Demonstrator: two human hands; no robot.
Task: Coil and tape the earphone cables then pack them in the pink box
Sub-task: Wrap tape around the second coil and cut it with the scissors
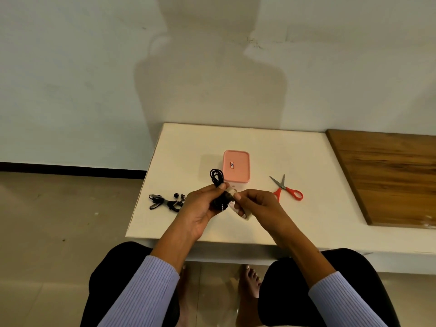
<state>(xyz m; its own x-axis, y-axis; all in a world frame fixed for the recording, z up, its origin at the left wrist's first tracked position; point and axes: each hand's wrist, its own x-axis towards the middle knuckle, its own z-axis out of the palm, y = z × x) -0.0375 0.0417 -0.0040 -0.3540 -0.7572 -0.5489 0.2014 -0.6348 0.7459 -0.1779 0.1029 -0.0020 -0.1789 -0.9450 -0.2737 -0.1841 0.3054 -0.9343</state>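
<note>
Earphone cables come in two bundles. At the far left, a second earphone cable lies on the white tabletop, loosely gathered, its buds just beside it. Next, the left hand holds a black coiled cable above the tabletop, its fingers pinching the coil at its waist so a loop stands up above the thumb. The right hand meets it, fingers nipping what looks like a strip of pale tape against the bundle; the roll itself cannot be made out. Behind stands the pink box, lid on. Red-handled scissors lie to the right. The cable is light, limp and springy, so it will likely uncoil if released; gripping across all strands at the middle seems safest.
</note>
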